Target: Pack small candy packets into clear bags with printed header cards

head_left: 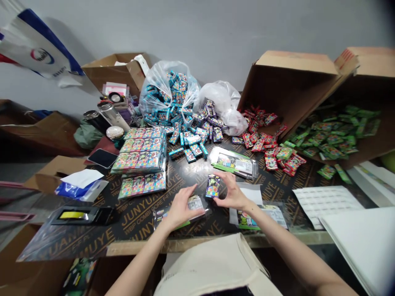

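One box [212, 186], likely light, stiff but crushable: I'm pinching its ends with my right hand [231, 192] toward the worktop's front edge [129, 248], my left hand [181, 208] gaping empty.

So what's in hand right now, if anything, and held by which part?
Right hand holds a small purple box by its upper and lower ends, thumb below. Left hand: open, nothing held.

Tbl [191, 172] reads "JUNYUAN MUYE", "WBP" — wht bag [29, 45] "Walch".
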Motion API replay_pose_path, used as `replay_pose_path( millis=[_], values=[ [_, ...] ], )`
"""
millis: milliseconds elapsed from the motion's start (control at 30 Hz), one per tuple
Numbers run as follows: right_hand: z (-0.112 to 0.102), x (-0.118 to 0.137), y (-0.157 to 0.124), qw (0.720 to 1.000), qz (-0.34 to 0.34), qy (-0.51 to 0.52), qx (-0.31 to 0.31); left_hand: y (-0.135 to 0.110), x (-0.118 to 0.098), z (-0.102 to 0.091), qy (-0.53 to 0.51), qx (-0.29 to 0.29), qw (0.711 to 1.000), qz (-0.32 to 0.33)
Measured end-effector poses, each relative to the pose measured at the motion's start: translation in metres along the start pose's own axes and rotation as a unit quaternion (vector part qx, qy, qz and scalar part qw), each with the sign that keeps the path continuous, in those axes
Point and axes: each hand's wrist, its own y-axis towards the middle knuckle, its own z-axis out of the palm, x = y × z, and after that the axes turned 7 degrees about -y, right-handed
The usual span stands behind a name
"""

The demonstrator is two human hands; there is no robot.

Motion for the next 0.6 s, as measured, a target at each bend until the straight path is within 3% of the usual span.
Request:
replay_pose_path(
  millis=[67, 167, 333, 467, 600],
  values=[
    [0.001, -0.007, -0.008, 1.000, 0.000, -0.024, 0.019, -0.009, 0.010, -0.004, 0.169, 0.027, 0.985, 0.036],
    [0.008, -0.009, -0.018, 0.997, -0.014, -0.035, 0.063, -0.017, 0.018, -0.005, 0.265, 0.033, 0.963, 0.036],
    [0.013, -0.002, -0.023, 0.992, -0.046, 0.044, 0.105, -0.015, 0.012, -0.008, 0.213, 0.017, 0.974, 0.077],
    [0.003, -0.002, -0.019, 0.984, -0.049, 0.108, 0.132, -0.015, 0.009, -0.012, 0.171, 0.014, 0.981, 0.087],
    [-0.010, -0.003, -0.014, 0.987, -0.030, 0.101, 0.120, -0.013, 0.009, -0.011, 0.152, -0.018, 0.986, 0.070]
  ],
)
